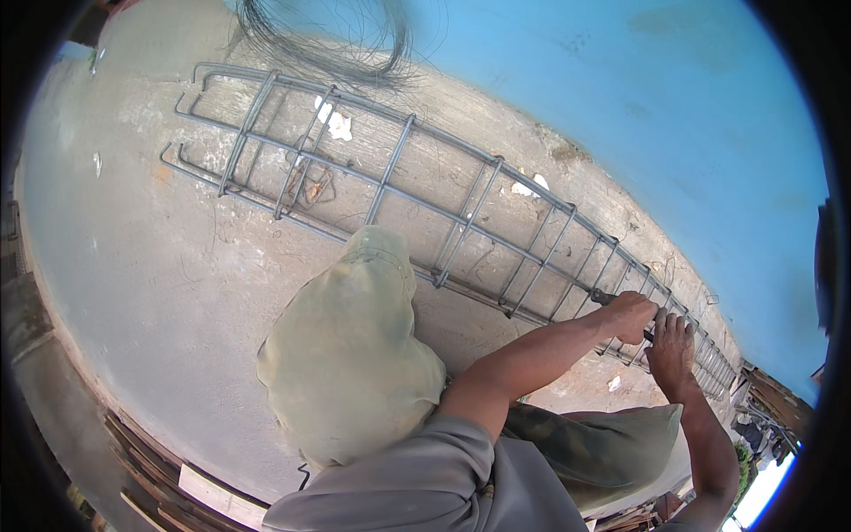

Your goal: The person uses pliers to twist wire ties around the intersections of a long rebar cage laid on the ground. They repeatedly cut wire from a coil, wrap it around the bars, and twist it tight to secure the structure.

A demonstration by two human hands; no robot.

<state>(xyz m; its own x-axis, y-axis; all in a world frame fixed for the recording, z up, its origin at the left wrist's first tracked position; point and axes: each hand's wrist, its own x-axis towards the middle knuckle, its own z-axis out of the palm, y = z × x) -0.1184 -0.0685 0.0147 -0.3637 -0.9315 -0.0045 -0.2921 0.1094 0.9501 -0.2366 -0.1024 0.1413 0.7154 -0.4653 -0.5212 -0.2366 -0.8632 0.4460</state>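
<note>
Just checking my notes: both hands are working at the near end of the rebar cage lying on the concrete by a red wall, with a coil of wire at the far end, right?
Not quite: the wall is blue, not red, as the head view shows. The rest holds: the left hand and right hand are at the near end of the rebar cage on the concrete, and the coil of wire lies at the far end.

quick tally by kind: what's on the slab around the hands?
Rebar cage: 1
Stuffed sacks: 2
Wire coil: 1
Hand tool, gripped by the left hand, right hand beside it: 1
Total: 5
</note>
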